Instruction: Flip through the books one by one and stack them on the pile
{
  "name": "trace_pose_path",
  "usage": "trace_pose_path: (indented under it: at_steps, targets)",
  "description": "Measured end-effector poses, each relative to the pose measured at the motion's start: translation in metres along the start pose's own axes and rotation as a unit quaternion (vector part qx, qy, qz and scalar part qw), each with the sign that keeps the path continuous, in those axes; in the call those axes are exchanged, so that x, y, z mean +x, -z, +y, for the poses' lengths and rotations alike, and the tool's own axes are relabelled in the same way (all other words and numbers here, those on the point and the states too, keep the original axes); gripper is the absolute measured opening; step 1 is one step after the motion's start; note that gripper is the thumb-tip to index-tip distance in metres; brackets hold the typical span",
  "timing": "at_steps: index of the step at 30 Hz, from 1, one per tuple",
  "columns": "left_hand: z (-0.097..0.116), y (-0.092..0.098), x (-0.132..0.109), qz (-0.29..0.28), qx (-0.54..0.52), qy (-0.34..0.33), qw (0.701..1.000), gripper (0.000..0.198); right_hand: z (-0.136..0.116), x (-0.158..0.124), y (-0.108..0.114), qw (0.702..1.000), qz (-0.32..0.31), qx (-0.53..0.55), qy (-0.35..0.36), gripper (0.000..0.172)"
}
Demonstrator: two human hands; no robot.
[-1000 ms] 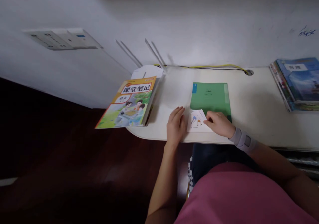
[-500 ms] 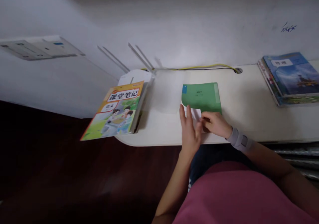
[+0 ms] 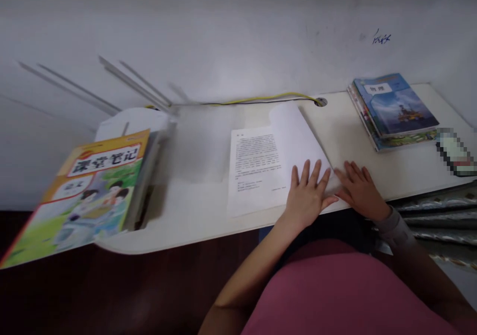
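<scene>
A book (image 3: 254, 163) lies open on the white desk. Printed text covers its left page, while the plain white right page (image 3: 300, 141) bulges up in a curl. Across the lower part of that white page rests my left hand (image 3: 306, 196), palm down with fingers spread. My right hand (image 3: 362, 190) is at the book's lower right corner, its fingers stretched out and nothing visible held in them. The book's green cover is out of sight.
A stand at the left holds a workbook (image 3: 100, 186) with a colourful cover. Back right is a pile of books with a blue one (image 3: 400, 104) on top, near a pixelated object (image 3: 458, 153). A yellow cable (image 3: 261, 97) runs along the wall into a desk hole.
The green cover has been turned over, and the book now lies open at a text page. Both hands have spread and shifted right within the view, which has swung too.
</scene>
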State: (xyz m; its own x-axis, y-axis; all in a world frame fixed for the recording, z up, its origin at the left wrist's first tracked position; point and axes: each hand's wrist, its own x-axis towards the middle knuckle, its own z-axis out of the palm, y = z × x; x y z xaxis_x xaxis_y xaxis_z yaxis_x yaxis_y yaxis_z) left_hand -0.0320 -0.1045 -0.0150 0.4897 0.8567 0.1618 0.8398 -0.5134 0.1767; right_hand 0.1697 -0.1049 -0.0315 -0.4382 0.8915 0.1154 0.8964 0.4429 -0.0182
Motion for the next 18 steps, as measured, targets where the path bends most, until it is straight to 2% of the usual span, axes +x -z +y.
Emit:
trace_pose_path:
  at_steps: [4, 10, 14, 18]
  targets:
    - [0.005, -0.009, 0.004, -0.029, 0.023, 0.005, 0.999, 0.069, 0.005, -0.004, 0.000, 1.000, 0.003, 0.004, 0.014, 0.058]
    - [0.008, -0.010, 0.008, -0.050, 0.058, 0.009, 0.997, 0.068, 0.016, -0.006, -0.001, 0.999, 0.003, 0.023, 0.043, 0.060]
    - [0.010, -0.010, 0.010, -0.064, 0.061, -0.014, 0.996, 0.072, 0.021, -0.007, -0.003, 0.998, 0.002, 0.045, 0.052, 0.061]
    - [0.014, -0.012, 0.014, -0.072, 0.051, -0.042, 0.995, 0.074, 0.025, -0.011, -0.004, 0.998, 0.007, 0.058, 0.028, 0.061]
